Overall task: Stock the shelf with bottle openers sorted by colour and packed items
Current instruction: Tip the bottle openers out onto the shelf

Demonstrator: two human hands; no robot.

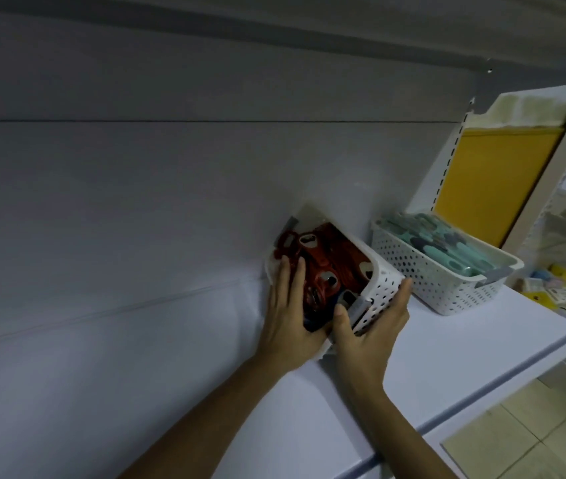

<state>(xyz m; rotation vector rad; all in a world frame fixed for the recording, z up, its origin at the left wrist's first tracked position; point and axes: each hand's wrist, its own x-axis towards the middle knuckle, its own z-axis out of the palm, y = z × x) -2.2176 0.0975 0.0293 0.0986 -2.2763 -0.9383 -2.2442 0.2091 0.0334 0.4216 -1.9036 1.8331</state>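
- We have the white basket [376,286] of red bottle openers [323,261] at the back of the shelf [447,344], its far end against the back panel [136,202]. It looks tipped towards us.
- Our left hand [288,312] lies flat along the basket's left rim, fingers straight, pressing rather than wrapping.
- Our right hand [375,328] clamps the near right corner: the thumb hooks inside by the grey handle [357,307], and the fingers curl round the outer wall.
- The basket is thin moulded plastic, pierced all over with round holes, with rounded corners and a rolled rim. We judge that it flexes a little when squeezed, so the rim and handle ends are the firmest places to hold.
- The openers are glossy red with bright metal mouths, heaped loosely. We expect real weight from the metal, and a shifting, rattling load if the basket tilts further.
- The shelf top is smooth and painted white, so the basket should slide easily. Pushing low on the walls seems safer than lifting by one corner.
- Just beside it, apart from it, stands a second basket [430,274] of the same make, filled with mint-green openers [447,247].
- A yellow board [492,174] stands behind that one, and small packets [561,288] lie on a lower level to the right, too blurred to identify.
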